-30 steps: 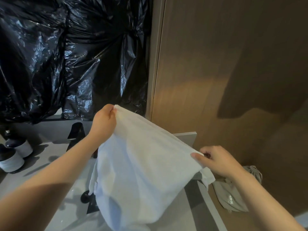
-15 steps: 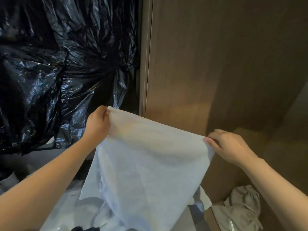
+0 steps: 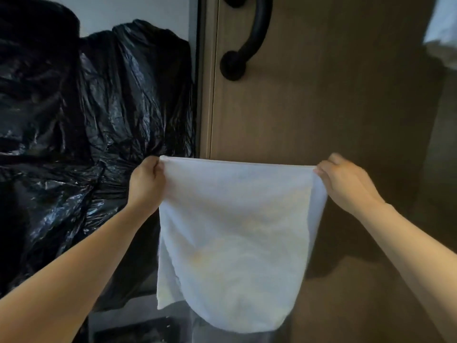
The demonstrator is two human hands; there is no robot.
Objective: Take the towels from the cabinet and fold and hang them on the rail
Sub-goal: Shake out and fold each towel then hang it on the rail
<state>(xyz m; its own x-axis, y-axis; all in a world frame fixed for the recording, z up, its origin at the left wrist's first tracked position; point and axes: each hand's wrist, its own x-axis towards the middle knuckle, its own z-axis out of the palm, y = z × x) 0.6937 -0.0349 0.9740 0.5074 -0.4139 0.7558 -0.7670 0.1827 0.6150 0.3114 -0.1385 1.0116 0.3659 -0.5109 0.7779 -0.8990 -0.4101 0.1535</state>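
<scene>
- The left hand (image 3: 146,184) is curled, pinching the upper left corner of the soft white cloth towel (image 3: 235,243) between thumb and fingers.
- The right hand (image 3: 346,185) pinches the upper right corner, fingers bent over the hem.
- The towel's top edge is taut and level between both hands. The rest hangs free, with a rounded bottom.
- It hangs in the air in front of the brown wooden door panel (image 3: 333,107), whose curved black handle (image 3: 249,38) is at 12 o'clock from it.
- Crinkled glossy black plastic sheeting (image 3: 81,134) fills the 9 o'clock side.
</scene>
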